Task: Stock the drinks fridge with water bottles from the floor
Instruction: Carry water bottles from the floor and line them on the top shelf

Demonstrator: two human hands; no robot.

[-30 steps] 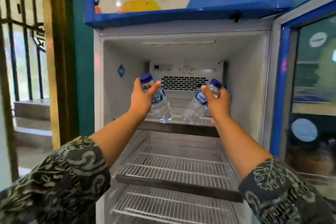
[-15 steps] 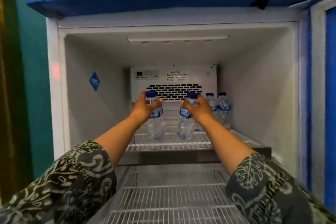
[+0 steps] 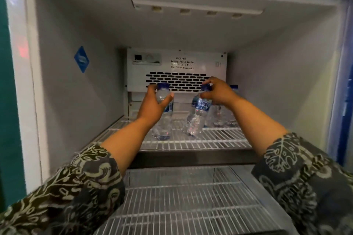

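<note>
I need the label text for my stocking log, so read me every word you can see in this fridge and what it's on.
"CAUTION! Moving Parts Do Not Operate Unit With The Cover Removed": back panel.
"AQUA": label of the right bottle, partly hidden, so likely.
Blue sticker: too blurred.
Left bottle label: hidden by the left hand.

Bare top shelf [image 3: 114,128] left; standing bottles [image 3: 219,118] crowding back-right corner

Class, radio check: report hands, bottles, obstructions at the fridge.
Left hand on upright bottle, top shelf. Right hand on tilted bottle. Stocked bottles close behind right.
</note>
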